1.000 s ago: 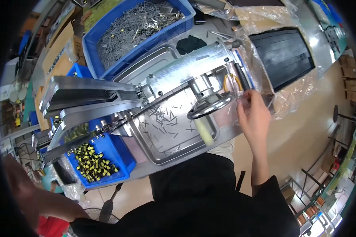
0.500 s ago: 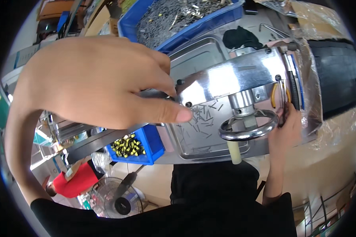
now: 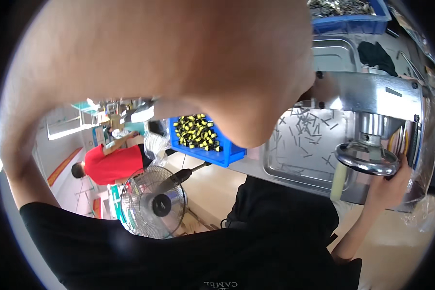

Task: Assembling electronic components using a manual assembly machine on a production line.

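Note:
My left hand [image 3: 179, 53] fills the upper middle, very near and blurred; its fingers are hidden or smeared. Beyond it on the bench stands a machine with a polished steel block [image 3: 353, 92], partly covered by the hand. Under this block sits a chromed handwheel [image 3: 367, 169] with a pale yellow grip [image 3: 339, 182] hanging down. My right hand [image 3: 390, 187] is at the wheel's right side, fingers closed beside metal tools with orange handles [image 3: 406, 142]. A small dark part shows at the fingers, but what they hold is unclear. Thin grey strips [image 3: 304, 128] lie scattered on a steel tray [image 3: 295, 176].
A blue bin [image 3: 234, 157] holds yellow-and-black pieces [image 3: 195, 133]. Another blue bin [image 3: 348, 25] of metal parts stands at the back, near a black cloth [image 3: 376, 57]. At lower left are a floor fan [image 3: 154, 203] and a person in a red shirt [image 3: 113, 164].
My left hand has come up much closer to the camera. The view has shifted, so bench and machine appear farther right; my right hand stays beside the handwheel.

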Demonstrator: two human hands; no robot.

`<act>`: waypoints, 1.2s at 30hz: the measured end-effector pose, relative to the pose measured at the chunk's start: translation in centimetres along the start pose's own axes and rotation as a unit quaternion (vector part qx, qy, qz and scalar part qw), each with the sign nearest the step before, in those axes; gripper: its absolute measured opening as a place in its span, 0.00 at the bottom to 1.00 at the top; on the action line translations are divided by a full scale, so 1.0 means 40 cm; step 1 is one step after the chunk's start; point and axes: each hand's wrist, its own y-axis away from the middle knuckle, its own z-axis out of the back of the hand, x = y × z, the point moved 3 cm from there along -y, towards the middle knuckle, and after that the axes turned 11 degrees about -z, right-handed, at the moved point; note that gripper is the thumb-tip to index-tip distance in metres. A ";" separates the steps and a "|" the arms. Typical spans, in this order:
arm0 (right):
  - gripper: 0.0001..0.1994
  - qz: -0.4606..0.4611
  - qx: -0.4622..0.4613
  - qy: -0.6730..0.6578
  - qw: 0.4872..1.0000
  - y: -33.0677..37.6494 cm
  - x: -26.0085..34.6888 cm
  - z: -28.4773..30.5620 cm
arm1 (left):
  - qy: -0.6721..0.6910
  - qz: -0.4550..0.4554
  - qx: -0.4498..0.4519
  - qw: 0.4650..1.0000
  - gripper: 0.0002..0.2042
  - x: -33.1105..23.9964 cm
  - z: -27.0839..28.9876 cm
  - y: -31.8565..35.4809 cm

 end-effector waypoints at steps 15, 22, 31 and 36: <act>0.22 0.028 0.001 -0.007 1.000 0.003 0.006 -0.001 | 0.036 0.033 0.045 0.998 0.26 -0.013 -0.046 -0.006; 0.22 0.060 -0.017 -0.010 0.998 -0.002 0.003 0.000 | 0.044 0.034 0.046 0.997 0.25 -0.016 -0.040 -0.007; 0.22 -0.007 -0.013 -0.034 0.999 0.012 -0.033 -0.004 | 0.020 0.021 0.009 1.000 0.25 -0.017 0.008 -0.012; 0.16 -0.025 -0.017 -0.084 0.996 0.020 -0.020 -0.007 | -0.004 0.006 0.002 1.000 0.25 -0.030 0.057 -0.027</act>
